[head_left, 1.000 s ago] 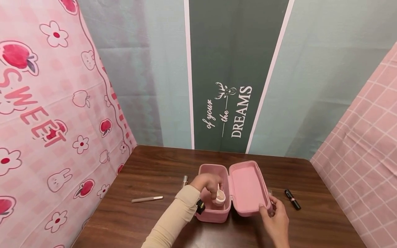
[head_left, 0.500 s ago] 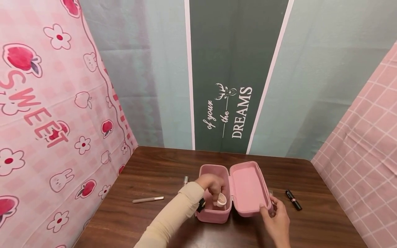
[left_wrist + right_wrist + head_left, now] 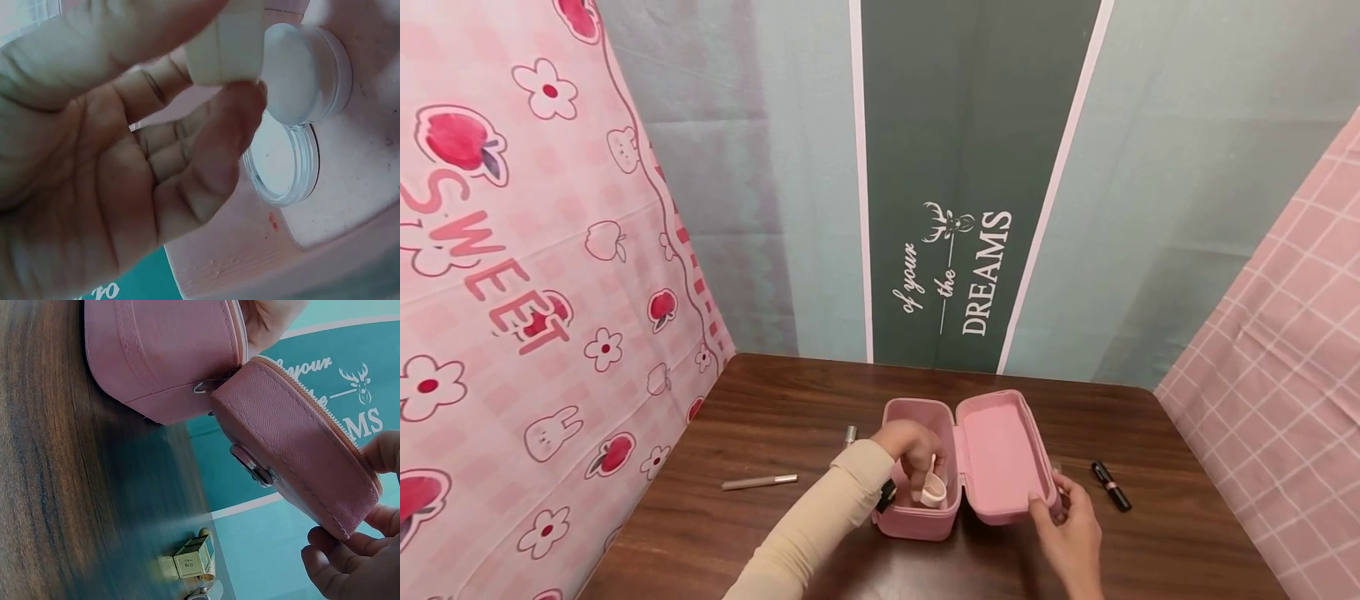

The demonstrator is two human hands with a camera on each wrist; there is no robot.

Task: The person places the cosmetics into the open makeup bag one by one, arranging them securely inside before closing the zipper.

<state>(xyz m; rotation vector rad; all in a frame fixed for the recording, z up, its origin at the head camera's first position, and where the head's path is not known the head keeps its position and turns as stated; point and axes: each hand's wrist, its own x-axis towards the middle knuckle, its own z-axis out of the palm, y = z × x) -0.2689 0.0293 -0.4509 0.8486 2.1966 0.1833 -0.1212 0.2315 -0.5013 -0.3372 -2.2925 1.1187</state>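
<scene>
Pinch Softly, Hold Steady

The left hand [image 3: 916,450] pinches a white cup [image 3: 934,493] inside the pink box [image 3: 916,526]. To its right, the right hand [image 3: 1070,523] grips the open lid [image 3: 1003,457]. Holding that lid steady should give the left hand room.

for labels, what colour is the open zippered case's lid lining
Plain pink lid lining, best in the head view.

The left wrist view crops the pale object [image 3: 228,53].
</scene>
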